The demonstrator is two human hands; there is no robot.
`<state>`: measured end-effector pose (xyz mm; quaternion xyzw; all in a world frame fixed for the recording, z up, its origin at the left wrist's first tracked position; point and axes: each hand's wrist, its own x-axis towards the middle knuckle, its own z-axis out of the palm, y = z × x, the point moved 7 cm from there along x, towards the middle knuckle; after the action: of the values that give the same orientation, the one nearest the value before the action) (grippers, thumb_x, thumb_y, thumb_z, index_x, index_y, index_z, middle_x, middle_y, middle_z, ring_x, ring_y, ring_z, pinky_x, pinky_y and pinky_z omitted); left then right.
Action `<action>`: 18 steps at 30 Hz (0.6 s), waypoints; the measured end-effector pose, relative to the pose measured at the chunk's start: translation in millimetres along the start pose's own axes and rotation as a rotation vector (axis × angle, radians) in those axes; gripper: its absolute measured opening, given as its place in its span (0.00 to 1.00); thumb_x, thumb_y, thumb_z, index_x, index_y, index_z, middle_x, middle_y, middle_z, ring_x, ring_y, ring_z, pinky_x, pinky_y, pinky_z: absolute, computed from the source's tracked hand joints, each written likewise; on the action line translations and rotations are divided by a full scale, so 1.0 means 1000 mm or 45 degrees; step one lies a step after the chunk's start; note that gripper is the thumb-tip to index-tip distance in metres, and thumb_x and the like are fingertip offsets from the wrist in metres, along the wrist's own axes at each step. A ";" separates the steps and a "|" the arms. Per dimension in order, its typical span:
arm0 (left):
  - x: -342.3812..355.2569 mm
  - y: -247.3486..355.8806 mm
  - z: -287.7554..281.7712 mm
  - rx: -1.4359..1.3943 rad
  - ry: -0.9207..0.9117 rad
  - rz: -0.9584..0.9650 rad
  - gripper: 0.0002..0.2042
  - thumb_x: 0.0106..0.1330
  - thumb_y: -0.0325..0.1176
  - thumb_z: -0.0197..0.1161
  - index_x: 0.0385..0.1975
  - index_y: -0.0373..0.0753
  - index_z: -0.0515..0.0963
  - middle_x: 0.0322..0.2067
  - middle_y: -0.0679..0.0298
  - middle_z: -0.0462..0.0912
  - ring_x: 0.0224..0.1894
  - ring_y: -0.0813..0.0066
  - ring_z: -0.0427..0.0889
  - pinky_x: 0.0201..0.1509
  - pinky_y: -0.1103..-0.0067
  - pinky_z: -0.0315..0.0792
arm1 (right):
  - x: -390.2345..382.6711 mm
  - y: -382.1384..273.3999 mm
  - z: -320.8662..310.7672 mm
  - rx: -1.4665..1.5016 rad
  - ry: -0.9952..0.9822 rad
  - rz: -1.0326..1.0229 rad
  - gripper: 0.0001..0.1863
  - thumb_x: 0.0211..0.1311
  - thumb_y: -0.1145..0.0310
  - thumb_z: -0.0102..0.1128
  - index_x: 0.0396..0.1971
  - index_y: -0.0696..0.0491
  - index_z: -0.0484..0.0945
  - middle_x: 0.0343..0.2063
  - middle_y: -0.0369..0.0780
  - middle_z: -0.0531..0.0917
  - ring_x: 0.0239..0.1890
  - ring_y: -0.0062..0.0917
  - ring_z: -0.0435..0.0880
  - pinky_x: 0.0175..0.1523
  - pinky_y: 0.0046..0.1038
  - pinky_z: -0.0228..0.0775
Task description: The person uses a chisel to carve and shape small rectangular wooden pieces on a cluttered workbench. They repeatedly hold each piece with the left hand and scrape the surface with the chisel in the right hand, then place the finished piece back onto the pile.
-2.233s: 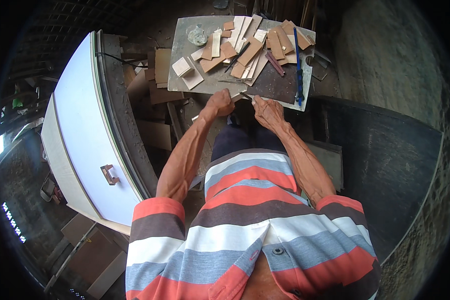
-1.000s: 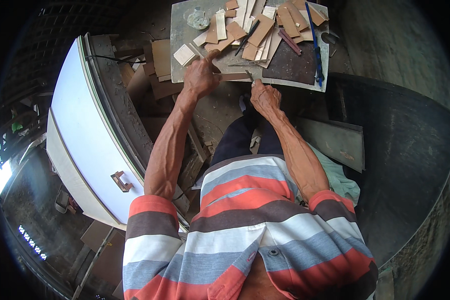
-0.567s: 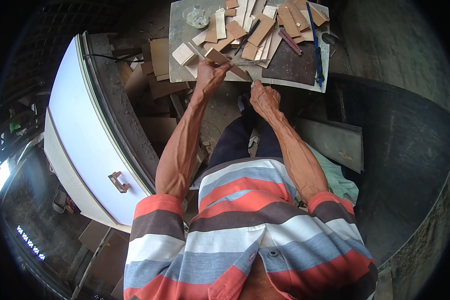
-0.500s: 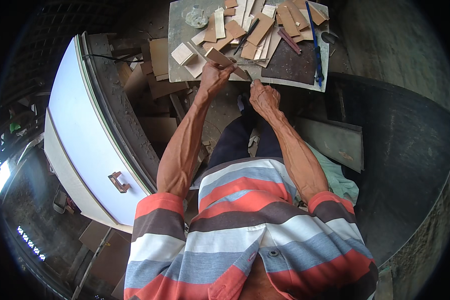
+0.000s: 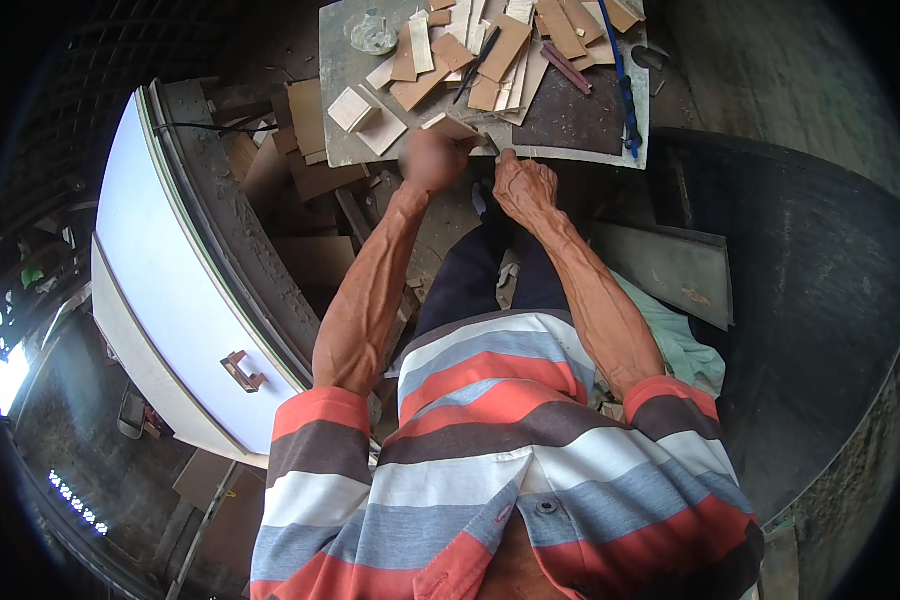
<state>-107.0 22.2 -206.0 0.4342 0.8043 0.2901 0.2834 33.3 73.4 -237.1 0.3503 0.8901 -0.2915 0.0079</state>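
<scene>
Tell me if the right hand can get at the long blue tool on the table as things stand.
Probably yes: the long blue tool lies beside a dark board, with nothing visible blocking the way. But the right hand holds a small dark tool, which it may need to put down first.

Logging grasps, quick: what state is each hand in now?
Left hand: blurred, closed on a thin wood piece.
Right hand: closed on a slim dark tool.

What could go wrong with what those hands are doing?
The thin dark tool in the right hand might slip and poke the left hand, which is close to its tip. The long blue tool lies near the table's right edge, so a bump could knock it off.
</scene>
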 end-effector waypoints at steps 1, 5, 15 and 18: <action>-0.002 -0.002 0.002 0.015 0.031 0.064 0.06 0.58 0.28 0.65 0.34 0.37 0.84 0.31 0.56 0.86 0.34 0.61 0.86 0.36 0.71 0.77 | -0.001 -0.001 -0.001 0.006 -0.014 0.001 0.10 0.61 0.64 0.53 0.31 0.56 0.73 0.16 0.49 0.80 0.21 0.42 0.82 0.27 0.45 0.70; -0.009 -0.010 0.015 0.013 0.092 0.213 0.07 0.57 0.25 0.63 0.34 0.40 0.83 0.34 0.58 0.85 0.36 0.56 0.84 0.38 0.69 0.77 | -0.003 -0.001 -0.002 0.104 -0.078 0.027 0.11 0.66 0.62 0.48 0.32 0.55 0.71 0.15 0.51 0.77 0.20 0.50 0.79 0.26 0.50 0.67; -0.010 0.006 0.014 -0.056 0.181 0.221 0.07 0.53 0.21 0.60 0.30 0.38 0.81 0.31 0.57 0.83 0.34 0.53 0.82 0.36 0.68 0.76 | 0.007 -0.002 0.009 0.053 0.033 0.020 0.07 0.60 0.67 0.49 0.27 0.54 0.71 0.14 0.50 0.76 0.18 0.48 0.79 0.24 0.49 0.67; -0.016 0.009 0.014 0.015 0.213 0.292 0.08 0.51 0.19 0.60 0.29 0.38 0.81 0.29 0.57 0.82 0.32 0.52 0.82 0.35 0.67 0.77 | 0.010 -0.002 0.009 0.118 0.003 0.047 0.08 0.60 0.66 0.48 0.28 0.55 0.71 0.16 0.52 0.78 0.21 0.52 0.80 0.27 0.51 0.69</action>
<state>-85.0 15.4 -206.1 0.4991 0.7720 0.3509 0.1779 22.7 73.6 -246.1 0.3668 0.8690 -0.3320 -0.0041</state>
